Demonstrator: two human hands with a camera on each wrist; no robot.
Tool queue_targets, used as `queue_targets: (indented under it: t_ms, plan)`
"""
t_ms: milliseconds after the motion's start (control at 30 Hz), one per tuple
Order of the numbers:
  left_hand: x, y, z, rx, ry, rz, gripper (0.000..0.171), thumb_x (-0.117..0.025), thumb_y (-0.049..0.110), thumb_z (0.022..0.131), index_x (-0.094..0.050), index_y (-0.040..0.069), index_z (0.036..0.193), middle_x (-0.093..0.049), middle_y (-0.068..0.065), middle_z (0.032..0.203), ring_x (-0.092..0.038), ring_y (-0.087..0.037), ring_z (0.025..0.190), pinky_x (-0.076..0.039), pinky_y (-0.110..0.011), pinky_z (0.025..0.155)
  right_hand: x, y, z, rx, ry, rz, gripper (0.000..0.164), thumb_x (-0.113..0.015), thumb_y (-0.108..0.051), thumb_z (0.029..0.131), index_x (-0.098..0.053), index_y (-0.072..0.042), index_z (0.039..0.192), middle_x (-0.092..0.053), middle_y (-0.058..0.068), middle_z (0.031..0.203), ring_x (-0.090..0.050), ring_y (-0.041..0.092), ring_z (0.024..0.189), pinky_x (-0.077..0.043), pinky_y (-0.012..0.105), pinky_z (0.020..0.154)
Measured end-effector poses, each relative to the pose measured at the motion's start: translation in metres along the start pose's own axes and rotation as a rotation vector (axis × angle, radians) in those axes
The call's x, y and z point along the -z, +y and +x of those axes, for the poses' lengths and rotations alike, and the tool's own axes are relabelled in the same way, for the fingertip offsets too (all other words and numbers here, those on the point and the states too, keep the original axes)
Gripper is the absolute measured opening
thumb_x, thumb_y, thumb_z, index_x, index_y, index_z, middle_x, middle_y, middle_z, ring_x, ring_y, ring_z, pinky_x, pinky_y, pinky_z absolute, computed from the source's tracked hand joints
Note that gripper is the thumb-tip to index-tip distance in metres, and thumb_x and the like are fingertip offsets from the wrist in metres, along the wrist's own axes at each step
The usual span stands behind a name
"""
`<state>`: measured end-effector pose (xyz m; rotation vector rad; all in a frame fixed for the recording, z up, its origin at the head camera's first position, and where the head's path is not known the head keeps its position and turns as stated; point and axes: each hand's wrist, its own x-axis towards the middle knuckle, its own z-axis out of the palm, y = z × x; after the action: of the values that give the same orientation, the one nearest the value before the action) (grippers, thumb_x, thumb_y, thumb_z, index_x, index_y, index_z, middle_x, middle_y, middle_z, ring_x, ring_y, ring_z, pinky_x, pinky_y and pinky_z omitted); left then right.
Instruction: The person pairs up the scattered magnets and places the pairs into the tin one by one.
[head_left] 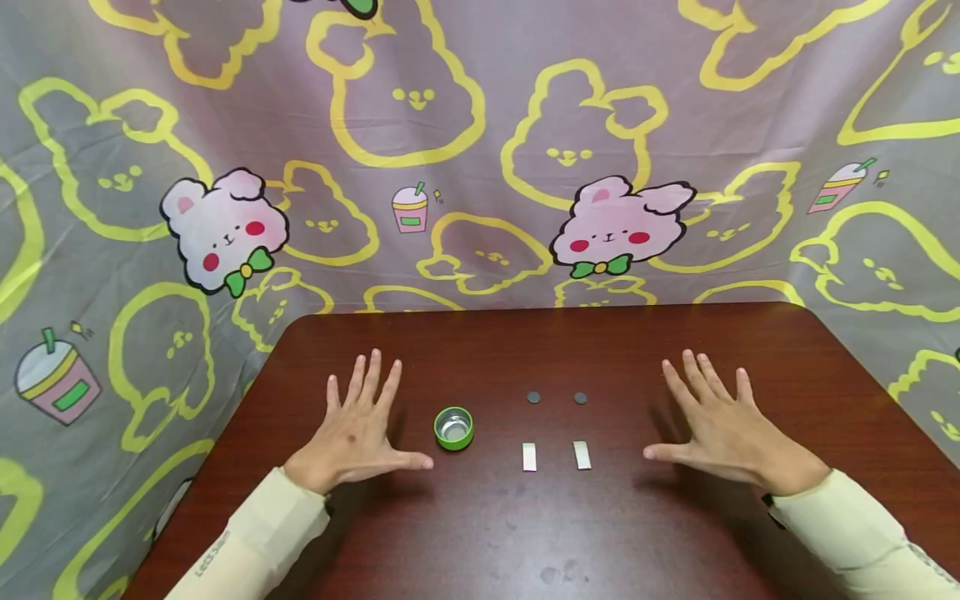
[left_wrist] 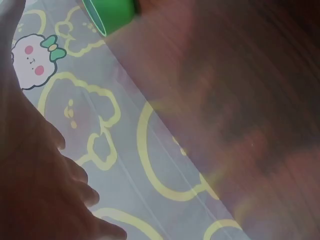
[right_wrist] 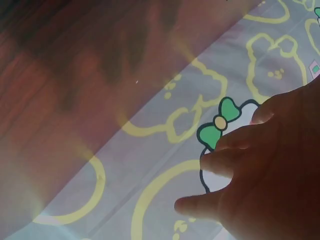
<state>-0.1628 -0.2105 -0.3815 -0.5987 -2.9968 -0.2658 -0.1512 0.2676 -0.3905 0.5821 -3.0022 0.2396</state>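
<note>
Green cup (head_left: 454, 428): upright on the brown table (head_left: 555, 542), its shiny metal inside facing up; I place everything else from it.
Left hand (head_left: 358, 429): just left of the cup, back of the hand up, fingers straight and fanned apart. Its thumb points rightward, the tip close by the cup's near left side. I cannot tell from here how high it sits over the wood.
First disc (head_left: 533, 397): small, grey, flat, to the right of the cup and slightly farther from my head camera.
Second disc (head_left: 581, 398): a matching grey one, farther right of the cup, apart from the first.
First strip (head_left: 529, 457): white, narrow, right of the cup and slightly nearer my head camera.
Second strip (head_left: 582, 455): also white, farther right of the cup, turned a little askew.
Right hand (head_left: 716, 429): well right of the cup, past discs and strips; fingers straight and spread, thumb pointing back in the cup's direction.
Left wrist view: I get the cup's green side, cut off by the top edge.
Pale sleeves (head_left: 262, 533): reaching in from near left and near right of the cup.
Patterned cloth (head_left: 487, 108): hanging beyond the cup, with yellow-outlined animal figures.
</note>
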Motion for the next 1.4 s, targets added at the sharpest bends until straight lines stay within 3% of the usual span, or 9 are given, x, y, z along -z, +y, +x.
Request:
queue_targets:
  t_ms: [467,733,833,967,1067,1167,1267,1400]
  plan:
    - [-0.01,0.013,0.007,-0.076,-0.02,-0.055,0.139,-0.07,0.084,0.062,-0.011,0.005,0.16,0.003,-0.023,0.164,0.002,-0.042,0.15,-0.007,-0.067,0.115,-0.006,-0.008,0.006,0.12,-0.048,0.183,0.106,-0.066,-0.062,0.087,-0.023,0.008,0.154,-0.016,0.027,0.162,-0.017,0.044,0.147,-0.009,0.064,0.116]
    - [-0.016,0.023,0.013,-0.122,-0.024,-0.163,0.138,-0.074,0.079,0.063,-0.009,0.007,0.161,0.003,-0.02,0.165,-0.002,-0.038,0.151,-0.01,-0.059,0.119,-0.012,-0.014,0.013,0.147,-0.089,0.297,0.11,-0.072,-0.061,0.083,-0.023,0.007,0.154,-0.016,0.024,0.162,-0.018,0.042,0.148,-0.017,0.056,0.118]
    - [-0.02,0.024,0.016,-0.132,-0.024,-0.217,0.136,-0.078,0.075,0.064,-0.01,0.007,0.161,0.002,-0.019,0.165,-0.005,-0.035,0.152,-0.012,-0.055,0.12,-0.014,-0.016,0.014,0.147,-0.109,0.354,0.109,-0.074,-0.058,0.083,-0.023,0.006,0.155,-0.016,0.023,0.163,-0.018,0.041,0.148,-0.014,0.031,0.12]
    - [-0.026,0.027,0.02,-0.141,-0.026,-0.273,0.135,-0.084,0.067,0.064,-0.011,0.007,0.161,-0.002,-0.018,0.165,-0.011,-0.031,0.151,-0.015,-0.05,0.12,-0.018,-0.02,0.016,0.163,-0.114,0.412,0.109,-0.075,-0.057,0.082,-0.023,0.007,0.155,-0.019,0.022,0.162,-0.022,0.039,0.147,-0.005,0.005,0.105]
    - [-0.028,0.031,0.023,-0.143,-0.02,-0.317,0.134,-0.087,0.063,0.063,-0.013,0.008,0.161,-0.005,-0.015,0.166,-0.018,-0.032,0.15,-0.021,-0.049,0.119,-0.023,-0.022,0.019,0.19,-0.096,0.425,0.109,-0.076,-0.056,0.081,-0.026,0.01,0.152,-0.024,0.025,0.16,-0.028,0.04,0.145,-0.013,0.011,0.111]
    - [-0.03,0.035,0.026,-0.146,-0.014,-0.382,0.132,-0.09,0.057,0.063,-0.015,0.009,0.161,-0.008,-0.012,0.166,-0.023,-0.032,0.148,-0.03,-0.05,0.115,-0.027,-0.024,0.021,0.21,-0.079,0.435,0.106,-0.079,-0.05,0.081,-0.029,0.012,0.15,-0.029,0.029,0.156,-0.033,0.042,0.142,-0.028,0.033,0.115]
    - [-0.031,0.04,0.028,-0.154,-0.017,-0.448,0.13,-0.092,0.053,0.063,-0.017,0.009,0.16,-0.01,-0.01,0.166,-0.025,-0.03,0.148,-0.035,-0.05,0.112,-0.03,-0.027,0.024,0.214,-0.076,0.45,0.103,-0.083,-0.042,0.08,-0.031,0.013,0.149,-0.033,0.029,0.154,-0.036,0.043,0.14,-0.034,0.054,0.11]
    - [-0.034,0.045,0.03,-0.166,-0.019,-0.51,0.127,-0.094,0.048,0.063,-0.021,0.008,0.16,-0.015,-0.008,0.165,-0.023,-0.026,0.148,-0.033,-0.049,0.113,-0.034,-0.029,0.026,0.217,-0.066,0.483,0.099,-0.086,-0.034,0.078,-0.034,0.012,0.148,-0.039,0.028,0.151,-0.041,0.043,0.137,-0.036,0.06,0.106]
